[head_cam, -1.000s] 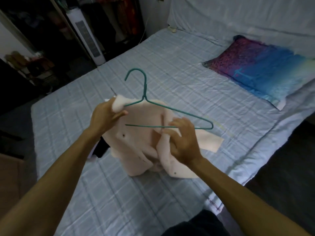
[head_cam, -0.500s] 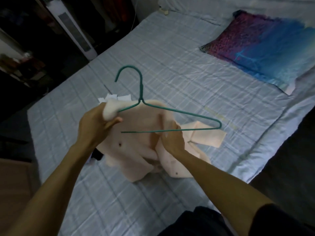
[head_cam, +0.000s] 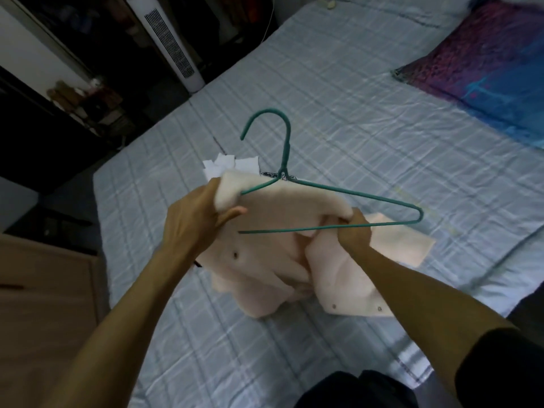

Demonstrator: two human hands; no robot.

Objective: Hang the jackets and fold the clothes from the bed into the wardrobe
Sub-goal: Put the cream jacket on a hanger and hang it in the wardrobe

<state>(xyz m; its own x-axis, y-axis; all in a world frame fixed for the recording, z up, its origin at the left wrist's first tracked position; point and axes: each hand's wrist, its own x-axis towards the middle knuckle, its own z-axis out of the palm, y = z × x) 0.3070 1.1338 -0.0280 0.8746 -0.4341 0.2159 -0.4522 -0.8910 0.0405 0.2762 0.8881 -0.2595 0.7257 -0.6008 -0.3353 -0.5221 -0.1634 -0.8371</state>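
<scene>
A pale pink fleece jacket (head_cam: 265, 260) with snap buttons is held up over the bed (head_cam: 353, 113), its lower part resting on the sheet. A green wire hanger (head_cam: 287, 148) is partly inside it, left arm under the fabric, right arm and hook bare. My left hand (head_cam: 194, 222) grips the jacket's left shoulder over the hanger's end. My right hand (head_cam: 353, 231) grips a bunch of the jacket's right side at the hanger's bottom wire. White and dark patterned clothes (head_cam: 226, 166) show behind the jacket.
A purple and blue pillow (head_cam: 485, 60) lies at the bed's far right. A white tower fan (head_cam: 173, 45) stands past the bed's far edge, by a dark open wardrobe (head_cam: 88, 30). A light wooden cabinet (head_cam: 44, 304) is at my left.
My right hand has moved up and now bunches the jacket's right side at the hanger's bottom wire. The left hand keeps its grip. The view has shifted closer.
</scene>
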